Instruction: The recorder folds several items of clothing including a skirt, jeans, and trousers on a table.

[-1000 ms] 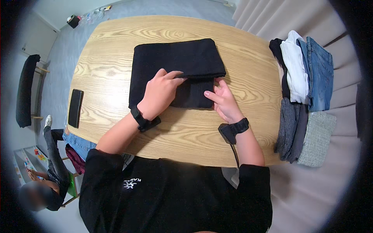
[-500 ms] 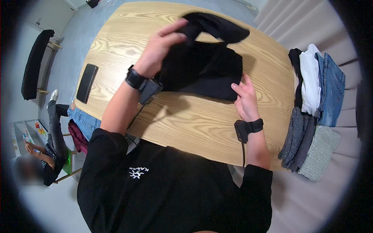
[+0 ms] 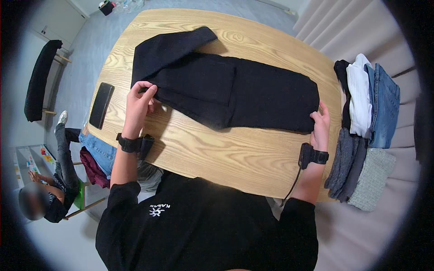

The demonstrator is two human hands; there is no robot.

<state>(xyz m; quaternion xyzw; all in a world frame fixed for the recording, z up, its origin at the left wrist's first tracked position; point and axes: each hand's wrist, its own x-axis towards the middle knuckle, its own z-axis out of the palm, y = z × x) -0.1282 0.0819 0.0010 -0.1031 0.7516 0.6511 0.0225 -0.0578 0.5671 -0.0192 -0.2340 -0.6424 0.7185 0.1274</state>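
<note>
A black long-sleeved top (image 3: 271,92) lies lengthwise across the table, folded into a strip. One sleeve (image 3: 174,49) is bent back at its left end, with the cuff pointing to the far side. My left hand (image 3: 137,106) pinches the near edge of the fabric at that left end between thumb and fingers. At the right end, my right hand (image 3: 320,124) grips the near corner, thumb on top and some fingers hidden beneath the cloth.
A dark phone (image 3: 101,105) lies at the wooden table's (image 3: 217,167) left edge. Along the right side are folded clothes, including blue jeans (image 3: 385,104), a white top (image 3: 360,99) and a grey knit (image 3: 367,180). Another person (image 3: 56,189) sits at far left, near hanging clothes (image 3: 97,149).
The black top, earlier bunched and partly lifted by my left hand, now lies stretched out. My left hand has come down and left; my right has shifted right with its corner.
</note>
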